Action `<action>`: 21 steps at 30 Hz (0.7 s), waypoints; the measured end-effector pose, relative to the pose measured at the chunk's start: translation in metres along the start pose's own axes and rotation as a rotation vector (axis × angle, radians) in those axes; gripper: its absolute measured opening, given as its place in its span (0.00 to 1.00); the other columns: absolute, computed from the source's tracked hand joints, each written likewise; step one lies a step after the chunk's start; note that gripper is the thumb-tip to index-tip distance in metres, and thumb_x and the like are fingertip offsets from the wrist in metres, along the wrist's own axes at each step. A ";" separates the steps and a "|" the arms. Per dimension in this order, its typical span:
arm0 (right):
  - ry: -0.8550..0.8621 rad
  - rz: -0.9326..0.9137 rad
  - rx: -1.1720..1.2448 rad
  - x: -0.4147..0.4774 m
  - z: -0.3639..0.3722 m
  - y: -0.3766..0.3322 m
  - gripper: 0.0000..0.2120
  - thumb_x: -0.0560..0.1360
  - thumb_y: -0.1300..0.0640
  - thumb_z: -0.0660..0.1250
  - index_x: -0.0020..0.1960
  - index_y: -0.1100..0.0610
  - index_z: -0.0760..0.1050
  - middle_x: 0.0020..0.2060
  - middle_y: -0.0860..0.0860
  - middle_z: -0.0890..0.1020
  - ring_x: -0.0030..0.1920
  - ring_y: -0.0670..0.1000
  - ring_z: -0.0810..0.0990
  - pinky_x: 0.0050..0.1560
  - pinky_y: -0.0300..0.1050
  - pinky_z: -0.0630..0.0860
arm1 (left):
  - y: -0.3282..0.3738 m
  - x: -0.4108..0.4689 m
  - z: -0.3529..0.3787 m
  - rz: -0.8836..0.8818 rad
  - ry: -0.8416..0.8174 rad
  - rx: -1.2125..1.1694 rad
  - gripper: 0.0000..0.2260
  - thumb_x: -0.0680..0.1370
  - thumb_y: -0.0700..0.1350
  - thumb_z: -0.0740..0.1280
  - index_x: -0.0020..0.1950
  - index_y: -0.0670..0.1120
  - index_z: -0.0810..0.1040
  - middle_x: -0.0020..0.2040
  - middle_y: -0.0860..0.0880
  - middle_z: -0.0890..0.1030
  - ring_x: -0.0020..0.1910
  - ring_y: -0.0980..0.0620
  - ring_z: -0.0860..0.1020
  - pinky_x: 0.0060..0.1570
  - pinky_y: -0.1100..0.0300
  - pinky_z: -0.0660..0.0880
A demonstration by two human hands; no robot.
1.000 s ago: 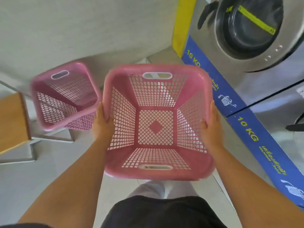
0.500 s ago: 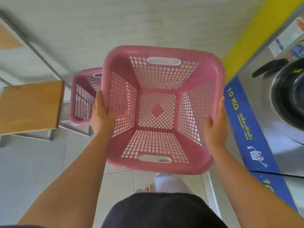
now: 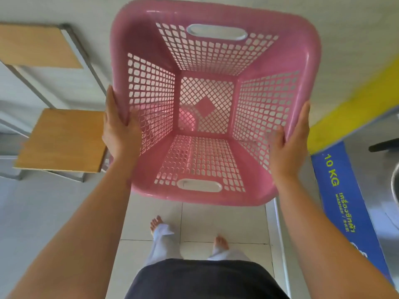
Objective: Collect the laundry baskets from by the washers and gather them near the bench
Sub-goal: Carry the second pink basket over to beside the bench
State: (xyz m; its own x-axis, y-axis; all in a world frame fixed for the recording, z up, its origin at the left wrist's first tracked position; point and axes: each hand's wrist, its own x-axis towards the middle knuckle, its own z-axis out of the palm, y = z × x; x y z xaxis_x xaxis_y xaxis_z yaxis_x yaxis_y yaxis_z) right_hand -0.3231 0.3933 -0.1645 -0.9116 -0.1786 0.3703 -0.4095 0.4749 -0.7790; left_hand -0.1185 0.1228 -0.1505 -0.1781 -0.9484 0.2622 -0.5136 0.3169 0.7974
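Note:
I hold an empty pink lattice laundry basket (image 3: pixel 306 67) up in front of me, its open top facing me. My left hand (image 3: pixel 119 130) grips its left rim and my right hand (image 3: pixel 289 143) grips its right rim. Through the mesh floor some pink shows faintly, the second pink basket (image 3: pixel 186 117) on the floor behind, almost wholly hidden. The wooden bench (image 3: pixel 62 139) with a metal frame stands just left of the held basket.
A washer with a blue "10 KG" panel (image 3: pixel 343 199) lines the right edge, with a yellow stripe (image 3: pixel 354 104) above it. A second wooden seat (image 3: pixel 36 46) sits at the upper left. White floor tiles and my bare feet are below.
The held basket has risen and moved toward the bench, now covering the second basket that stood in plain sight to its left. The washer has slid off toward the right edge.

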 end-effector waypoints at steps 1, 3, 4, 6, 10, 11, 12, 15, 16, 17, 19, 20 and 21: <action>0.001 -0.006 -0.003 -0.003 0.012 -0.007 0.34 0.76 0.63 0.61 0.79 0.55 0.52 0.76 0.51 0.61 0.72 0.42 0.61 0.60 0.16 0.51 | -0.007 0.012 -0.005 0.001 0.000 0.011 0.28 0.76 0.55 0.62 0.75 0.64 0.58 0.68 0.58 0.74 0.64 0.51 0.75 0.57 0.63 0.65; -0.010 -0.011 -0.018 -0.011 0.036 -0.023 0.34 0.76 0.63 0.60 0.79 0.54 0.52 0.76 0.51 0.62 0.72 0.44 0.61 0.59 0.14 0.50 | -0.022 0.036 -0.015 -0.002 -0.016 0.041 0.28 0.76 0.54 0.62 0.75 0.65 0.57 0.68 0.57 0.74 0.63 0.50 0.75 0.57 0.61 0.66; -0.017 -0.003 -0.024 -0.016 0.049 -0.030 0.34 0.76 0.63 0.60 0.79 0.53 0.52 0.76 0.52 0.62 0.71 0.44 0.61 0.58 0.13 0.50 | -0.031 0.048 -0.021 0.003 -0.026 0.062 0.28 0.76 0.54 0.62 0.75 0.65 0.56 0.68 0.57 0.74 0.63 0.48 0.76 0.58 0.59 0.68; -0.031 0.020 -0.029 -0.029 0.074 -0.046 0.33 0.77 0.63 0.60 0.79 0.52 0.52 0.76 0.52 0.63 0.69 0.43 0.62 0.54 0.11 0.50 | -0.049 0.073 -0.035 0.016 -0.046 0.113 0.29 0.76 0.53 0.61 0.75 0.64 0.56 0.69 0.54 0.74 0.62 0.45 0.76 0.59 0.53 0.71; -0.053 0.036 -0.063 -0.056 0.121 -0.075 0.34 0.78 0.61 0.60 0.79 0.47 0.49 0.76 0.48 0.62 0.68 0.42 0.62 0.54 0.21 0.58 | -0.085 0.115 -0.063 0.015 -0.057 0.180 0.29 0.76 0.53 0.61 0.75 0.63 0.56 0.67 0.49 0.76 0.60 0.40 0.77 0.58 0.48 0.72; -0.064 0.044 -0.077 -0.061 0.132 -0.081 0.34 0.78 0.60 0.60 0.78 0.45 0.48 0.76 0.46 0.62 0.68 0.41 0.63 0.54 0.26 0.62 | -0.093 0.124 -0.069 0.015 -0.063 0.190 0.29 0.76 0.52 0.62 0.75 0.63 0.56 0.67 0.49 0.76 0.60 0.40 0.77 0.57 0.48 0.72; -0.075 0.056 -0.092 -0.066 0.141 -0.086 0.34 0.79 0.59 0.60 0.78 0.43 0.47 0.76 0.45 0.62 0.67 0.42 0.64 0.53 0.32 0.66 | -0.101 0.131 -0.073 0.017 -0.071 0.198 0.29 0.76 0.52 0.62 0.75 0.63 0.56 0.67 0.49 0.76 0.60 0.40 0.77 0.57 0.48 0.73; -0.118 0.083 -0.111 -0.079 0.164 -0.094 0.34 0.79 0.57 0.60 0.77 0.39 0.45 0.75 0.45 0.63 0.65 0.46 0.71 0.51 0.40 0.69 | -0.125 0.148 -0.080 0.020 -0.103 0.203 0.28 0.77 0.52 0.62 0.76 0.62 0.57 0.67 0.49 0.76 0.60 0.40 0.77 0.56 0.48 0.73; -0.134 0.087 -0.116 -0.082 0.170 -0.095 0.34 0.80 0.56 0.59 0.77 0.39 0.45 0.75 0.45 0.63 0.65 0.47 0.72 0.51 0.40 0.69 | -0.133 0.151 -0.080 0.009 -0.116 0.209 0.28 0.77 0.52 0.61 0.76 0.62 0.57 0.67 0.49 0.76 0.59 0.40 0.77 0.56 0.48 0.73; -0.147 0.089 -0.124 -0.085 0.176 -0.095 0.33 0.80 0.56 0.59 0.77 0.39 0.45 0.75 0.45 0.63 0.64 0.48 0.73 0.50 0.41 0.69 | -0.141 0.154 -0.079 -0.005 -0.132 0.219 0.28 0.77 0.53 0.61 0.76 0.62 0.57 0.67 0.48 0.76 0.59 0.39 0.77 0.56 0.48 0.73; -0.169 0.081 -0.150 -0.089 0.186 -0.094 0.32 0.80 0.55 0.59 0.78 0.40 0.46 0.75 0.45 0.64 0.63 0.46 0.72 0.49 0.41 0.70 | -0.157 0.159 -0.075 -0.027 -0.168 0.231 0.28 0.77 0.52 0.61 0.76 0.61 0.57 0.67 0.47 0.76 0.59 0.38 0.77 0.56 0.47 0.73; -0.180 0.081 -0.165 -0.089 0.191 -0.093 0.32 0.80 0.55 0.59 0.78 0.40 0.46 0.75 0.46 0.64 0.62 0.46 0.72 0.49 0.41 0.70 | -0.164 0.161 -0.071 -0.038 -0.187 0.237 0.28 0.77 0.52 0.61 0.76 0.61 0.57 0.67 0.47 0.76 0.59 0.38 0.77 0.56 0.47 0.73; -0.189 0.090 -0.179 -0.089 0.196 -0.091 0.32 0.81 0.55 0.59 0.78 0.41 0.47 0.75 0.46 0.64 0.62 0.46 0.73 0.49 0.41 0.69 | -0.171 0.163 -0.067 -0.051 -0.207 0.245 0.28 0.77 0.51 0.61 0.76 0.60 0.57 0.68 0.46 0.75 0.59 0.38 0.77 0.56 0.46 0.73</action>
State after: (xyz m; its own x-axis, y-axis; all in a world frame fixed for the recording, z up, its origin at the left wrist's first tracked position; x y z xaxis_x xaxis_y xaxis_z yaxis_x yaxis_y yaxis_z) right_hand -0.2118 0.1970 -0.2264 -0.9416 -0.2784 0.1892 -0.3286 0.6379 -0.6965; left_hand -0.0034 -0.0862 -0.2072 -0.3011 -0.9494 0.0894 -0.7082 0.2854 0.6458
